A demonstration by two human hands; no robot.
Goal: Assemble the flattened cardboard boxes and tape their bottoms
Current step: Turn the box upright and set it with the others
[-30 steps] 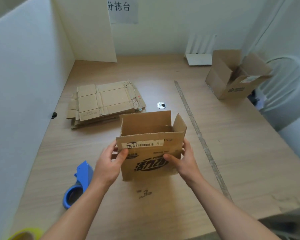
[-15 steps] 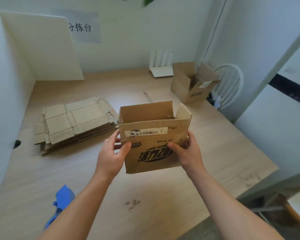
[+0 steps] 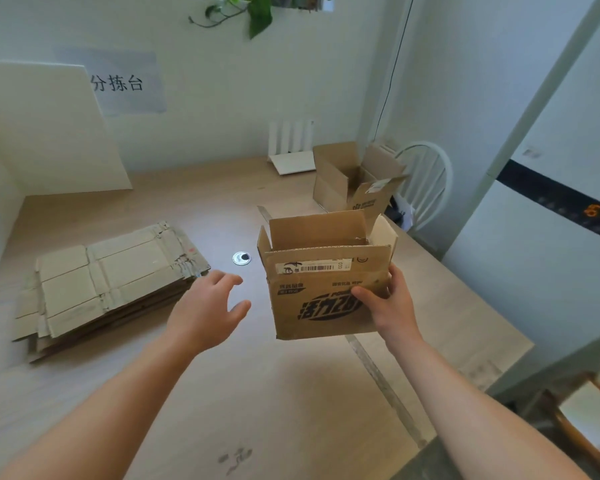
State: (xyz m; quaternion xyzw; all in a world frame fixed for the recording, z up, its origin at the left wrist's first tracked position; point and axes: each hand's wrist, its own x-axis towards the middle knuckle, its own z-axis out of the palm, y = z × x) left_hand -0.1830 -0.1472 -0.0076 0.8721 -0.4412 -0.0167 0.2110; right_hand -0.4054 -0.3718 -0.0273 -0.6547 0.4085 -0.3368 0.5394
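Head view: right grip around one side of the box, left grip empty and slack (just beside it).

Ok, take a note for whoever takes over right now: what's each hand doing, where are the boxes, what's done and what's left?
Left hand: open, holds nothing, hovers over the table between the flat stack and the box.
Right hand: grips the box by its right side, thumb on the printed front; the box is upright, top flaps up.
Done: this box is opened up; a far box stands open at the table's far right.
Left: the held box's bottom is out of sight, so check it for tape; no tape roll is in view. Then work through the flat stack.
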